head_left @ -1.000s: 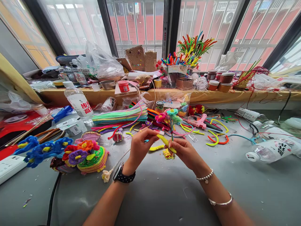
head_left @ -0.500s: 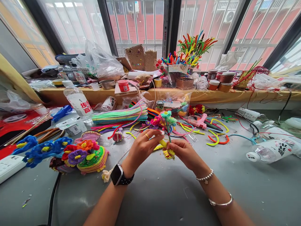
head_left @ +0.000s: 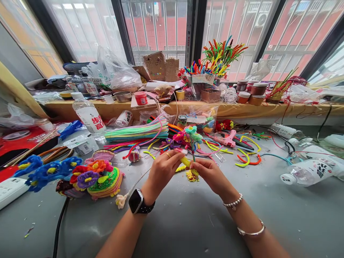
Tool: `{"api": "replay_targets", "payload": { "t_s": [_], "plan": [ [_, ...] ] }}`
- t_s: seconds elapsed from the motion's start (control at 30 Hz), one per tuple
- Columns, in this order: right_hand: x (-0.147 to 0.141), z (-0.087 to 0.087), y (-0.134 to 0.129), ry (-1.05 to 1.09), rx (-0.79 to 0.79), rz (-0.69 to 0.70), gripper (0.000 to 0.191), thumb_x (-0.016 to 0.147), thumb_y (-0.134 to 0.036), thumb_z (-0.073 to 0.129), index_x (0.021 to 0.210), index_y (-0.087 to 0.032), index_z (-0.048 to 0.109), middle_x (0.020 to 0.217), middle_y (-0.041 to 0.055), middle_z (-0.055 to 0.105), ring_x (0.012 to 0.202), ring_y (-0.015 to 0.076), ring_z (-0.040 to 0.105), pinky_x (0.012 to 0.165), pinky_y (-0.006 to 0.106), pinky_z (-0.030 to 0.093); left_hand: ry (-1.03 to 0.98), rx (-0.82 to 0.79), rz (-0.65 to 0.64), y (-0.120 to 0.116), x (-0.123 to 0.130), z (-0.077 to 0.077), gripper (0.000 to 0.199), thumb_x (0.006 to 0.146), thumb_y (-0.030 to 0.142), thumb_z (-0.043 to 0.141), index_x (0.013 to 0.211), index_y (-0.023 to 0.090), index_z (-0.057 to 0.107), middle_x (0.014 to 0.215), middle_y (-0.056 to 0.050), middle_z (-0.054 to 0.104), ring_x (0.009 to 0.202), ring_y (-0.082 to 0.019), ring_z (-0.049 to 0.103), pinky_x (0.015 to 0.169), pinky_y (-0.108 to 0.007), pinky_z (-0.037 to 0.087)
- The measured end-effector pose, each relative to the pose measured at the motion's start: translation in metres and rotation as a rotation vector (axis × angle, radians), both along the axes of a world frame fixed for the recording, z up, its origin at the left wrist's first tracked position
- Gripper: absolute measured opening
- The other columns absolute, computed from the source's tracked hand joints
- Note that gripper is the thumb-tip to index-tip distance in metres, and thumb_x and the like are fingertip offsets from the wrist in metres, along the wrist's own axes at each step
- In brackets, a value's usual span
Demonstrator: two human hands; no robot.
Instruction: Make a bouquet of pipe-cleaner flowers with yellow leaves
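A small bouquet of pink, yellow and mint pipe-cleaner flowers stands upright over the grey table. My right hand is closed, thumb and fingers pinching its stems. A fuzzy yellow strip, like several pipe cleaners side by side, crosses the lower stems. My left hand grips the strip's left end between thumb and fingers, partly hiding it. Just below the stems is a frilly yellow piece; whether it is attached cannot be made out.
Behind my hands lies a bundle of pastel pipe cleaners, with a pink glue gun to the right. Finished fuzzy flowers sit at left. Plastic bottles lie at right. The cluttered wooden ledge runs below the windows.
My left hand has lowered slightly, and the yellow strip's left end has shifted with it. My right hand still pinches the stems, nearly unmoved.
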State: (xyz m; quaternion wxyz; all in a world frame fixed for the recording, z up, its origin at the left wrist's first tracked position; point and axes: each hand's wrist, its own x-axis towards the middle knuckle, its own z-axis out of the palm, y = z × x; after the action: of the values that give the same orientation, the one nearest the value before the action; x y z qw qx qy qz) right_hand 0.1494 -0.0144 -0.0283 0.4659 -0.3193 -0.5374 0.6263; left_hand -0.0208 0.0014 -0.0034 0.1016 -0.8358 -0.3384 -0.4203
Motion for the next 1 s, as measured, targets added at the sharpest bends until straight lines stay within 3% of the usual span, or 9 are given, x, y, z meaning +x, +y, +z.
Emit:
{"api": "replay_targets", "payload": {
  "t_s": [0.1, 0.23, 0.37, 0.5, 0.6, 0.7, 0.8, 0.9, 1.0],
  "plan": [
    [0.000, 0.001, 0.000, -0.013, 0.012, -0.005, 0.021, 0.075, -0.036, 0.057, 0.070, -0.016, 0.063, 0.065, -0.0012, 0.053, 0.060, 0.0090, 0.042, 0.055, 0.021, 0.031, 0.004, 0.005, 0.014, 0.001, -0.002, 0.001, 0.020, 0.081, 0.018, 0.047, 0.095, 0.013, 0.060, 0.088, -0.008, 0.065, 0.079, -0.015, 0.061, 0.069, -0.023, 0.048],
    [-0.002, 0.002, -0.002, -0.041, 0.014, 0.018, 0.022, 0.076, -0.036, 0.056, 0.071, -0.016, 0.064, 0.063, -0.0014, 0.053, 0.059, 0.0089, 0.043, 0.054, 0.021, 0.031, 0.001, 0.036, 0.040, 0.002, -0.005, 0.000, 0.019, 0.082, 0.020, 0.044, 0.085, 0.015, 0.063, 0.079, -0.006, 0.067, 0.070, -0.014, 0.062, 0.064, -0.023, 0.048],
    [-0.002, 0.003, -0.002, -0.055, 0.015, -0.011, 0.021, 0.075, -0.035, 0.056, 0.071, -0.016, 0.064, 0.064, -0.0014, 0.054, 0.059, 0.0091, 0.043, 0.054, 0.021, 0.031, -0.084, -0.099, 0.047, 0.004, -0.003, -0.002, 0.018, 0.080, 0.020, 0.047, 0.087, 0.016, 0.064, 0.081, -0.007, 0.067, 0.072, -0.016, 0.062, 0.065, -0.025, 0.048],
    [-0.001, 0.004, -0.001, -0.057, 0.036, -0.056, 0.022, 0.076, -0.036, 0.056, 0.070, -0.016, 0.063, 0.064, -0.0013, 0.053, 0.058, 0.0091, 0.042, 0.054, 0.021, 0.031, -0.379, -0.530, 0.001, 0.008, 0.000, -0.001, 0.027, 0.076, 0.023, 0.052, 0.100, 0.016, 0.059, 0.087, -0.007, 0.066, 0.077, -0.018, 0.061, 0.070, -0.030, 0.048],
    [0.000, 0.003, 0.000, -0.027, 0.032, -0.086, 0.023, 0.075, -0.037, 0.056, 0.070, -0.017, 0.064, 0.066, -0.0002, 0.055, 0.063, 0.0111, 0.046, 0.058, 0.023, 0.034, -0.623, -1.009, -0.250, 0.009, 0.002, 0.002, 0.027, 0.077, 0.031, 0.050, 0.094, 0.014, 0.061, 0.086, -0.008, 0.066, 0.078, -0.018, 0.061, 0.072, -0.032, 0.049],
    [0.000, 0.001, 0.001, 0.015, 0.008, -0.098, 0.021, 0.073, -0.038, 0.057, 0.071, -0.018, 0.065, 0.069, 0.0004, 0.058, 0.068, 0.0131, 0.050, 0.064, 0.025, 0.037, -0.761, -1.291, -0.483, 0.006, 0.004, 0.005, 0.030, 0.074, 0.034, 0.054, 0.096, 0.014, 0.060, 0.089, -0.007, 0.065, 0.083, -0.019, 0.060, 0.078, -0.032, 0.046],
    [-0.001, 0.001, 0.001, 0.000, 0.012, -0.081, 0.022, 0.073, -0.038, 0.057, 0.072, -0.018, 0.066, 0.070, 0.0011, 0.059, 0.069, 0.0137, 0.051, 0.064, 0.025, 0.038, -0.762, -1.344, -0.499, 0.002, 0.009, 0.006, 0.027, 0.069, 0.031, 0.061, 0.091, 0.016, 0.061, 0.083, -0.004, 0.064, 0.080, -0.016, 0.058, 0.075, -0.028, 0.044],
    [-0.002, 0.003, -0.001, -0.031, 0.023, -0.044, 0.025, 0.074, -0.039, 0.056, 0.078, -0.017, 0.067, 0.075, 0.0030, 0.061, 0.072, 0.0156, 0.053, 0.065, 0.027, 0.040, -0.780, -1.285, -0.435, 0.000, 0.013, 0.005, 0.021, 0.066, 0.030, 0.064, 0.080, 0.015, 0.062, 0.072, -0.001, 0.061, 0.069, -0.012, 0.056, 0.069, -0.023, 0.043],
    [-0.003, 0.004, 0.000, -0.066, 0.052, -0.123, 0.026, 0.073, -0.040, 0.056, 0.078, -0.017, 0.068, 0.081, 0.0042, 0.063, 0.079, 0.0180, 0.054, 0.071, 0.030, 0.042, -0.819, -1.187, -0.368, 0.001, 0.014, 0.004, 0.019, 0.065, 0.030, 0.064, 0.075, 0.014, 0.062, 0.071, 0.000, 0.060, 0.068, -0.011, 0.053, 0.066, -0.021, 0.043]
  ]
}}
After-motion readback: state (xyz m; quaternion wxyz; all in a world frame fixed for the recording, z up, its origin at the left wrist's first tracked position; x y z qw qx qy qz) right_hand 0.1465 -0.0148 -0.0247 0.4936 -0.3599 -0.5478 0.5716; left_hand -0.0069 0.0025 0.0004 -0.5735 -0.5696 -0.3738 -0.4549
